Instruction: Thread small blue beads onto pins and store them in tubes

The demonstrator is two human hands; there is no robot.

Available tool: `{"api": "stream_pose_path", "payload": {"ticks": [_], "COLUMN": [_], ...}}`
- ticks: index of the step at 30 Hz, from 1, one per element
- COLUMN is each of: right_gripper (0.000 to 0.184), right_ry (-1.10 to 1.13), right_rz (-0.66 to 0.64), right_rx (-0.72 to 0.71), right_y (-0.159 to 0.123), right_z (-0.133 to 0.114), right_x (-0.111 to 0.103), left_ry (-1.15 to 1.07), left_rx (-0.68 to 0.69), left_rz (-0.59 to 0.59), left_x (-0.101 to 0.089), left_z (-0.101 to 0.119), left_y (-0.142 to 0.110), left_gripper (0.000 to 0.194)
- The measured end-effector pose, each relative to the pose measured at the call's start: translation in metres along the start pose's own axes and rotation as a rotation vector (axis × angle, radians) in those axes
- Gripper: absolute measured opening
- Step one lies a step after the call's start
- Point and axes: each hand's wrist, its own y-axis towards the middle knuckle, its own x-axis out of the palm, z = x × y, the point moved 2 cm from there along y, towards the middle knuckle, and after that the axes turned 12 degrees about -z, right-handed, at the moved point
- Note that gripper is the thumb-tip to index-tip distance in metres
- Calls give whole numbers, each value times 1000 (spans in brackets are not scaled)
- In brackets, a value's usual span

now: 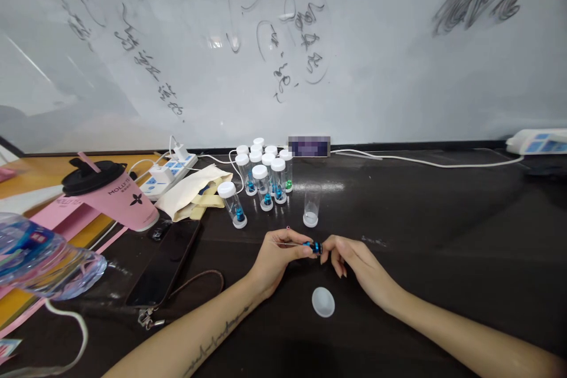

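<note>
My left hand (pixel 277 257) pinches a small shiny blue-and-black cylindrical piece (pixel 315 247) between thumb and fingers. Thin pale strands run back from it across the palm. From the other side, the curled fingertips of my right hand (pixel 352 257) close on its dark end. Just beyond stands a clear tube (pixel 311 209) without a cap, upright. A round white cap (pixel 323 302) lies on the dark table below my hands. To the left, a white-capped tube (pixel 233 207) holds a similar blue piece.
Several more capped tubes (pixel 266 189) stand grouped at the back; one has a green piece. On the left are a pink cup (pixel 119 195), a water bottle (pixel 44 260), a phone (pixel 163 266), a cloth pouch (pixel 190 192) and a power strip (pixel 170 180). A whiteboard (pixel 376 71) rises behind.
</note>
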Motion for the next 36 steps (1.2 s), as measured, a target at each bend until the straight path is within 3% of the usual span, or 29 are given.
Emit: {"api": "stream_pose_path", "payload": {"ticks": [14,19,25,36], "right_gripper": [42,52,30,35], "right_ry": [32,-7,-105,-212], "right_rz": [11,-26,-72,-148], "right_rx": [-23,-13,43,34], "right_y": [0,0,1,0], "right_z": [2,4,-3,-11], "right_x": [-1,1,2,3], "left_ry": [-17,-11,33,193], "left_rx": [12,12,0,32], "left_rz": [3,-1,-38,-85], "left_x": [-1,-2,-2,2], "left_z": [-1,-1,-3,3], "left_y": [0,1,-1,-5], "left_gripper": [17,16,18,19]}}
